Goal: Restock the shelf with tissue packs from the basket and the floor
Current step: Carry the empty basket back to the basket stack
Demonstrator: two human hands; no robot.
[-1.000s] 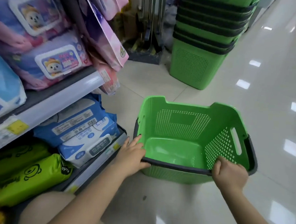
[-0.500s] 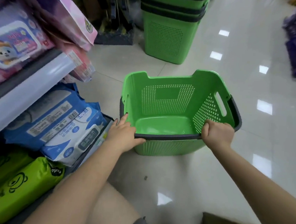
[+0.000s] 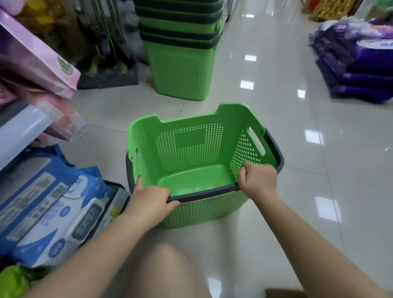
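At frame centre, on the glossy tiled floor [image 3: 325, 202], sits the green basket [image 3: 191, 148], no tissue packs inside; its near dark rim is held at both ends. Left hand [image 3: 149, 202] wraps the rim at the near left corner, thumb over the top edge; right hand [image 3: 257, 179] is clenched around the rim at the near right corner. Judgement: a two-handed hold at the corners suits sliding or lifting an emptied basket out of the way, so the basket half of the restock looks finished. Tissue packs: blue-and-white packs [image 3: 49, 211] lie on the bottom shelf at 8 o'clock, just beside the left forearm; a green pack [image 3: 5, 284] sits below them at the frame edge. Pink packs [image 3: 32, 65] overhang the pale edge of the upper shelf [image 3: 14, 135] at 10 o'clock. Stack of nested green baskets [image 3: 180, 55] stands at 12 o'clock, well apart from the held one. Purple bags [image 3: 366, 60] are piled on the floor at 2 o'clock; whether these are tissue stock cannot be told. A bare knee [image 3: 165, 273] shows at 6 o'clock, consistent with a crouch.
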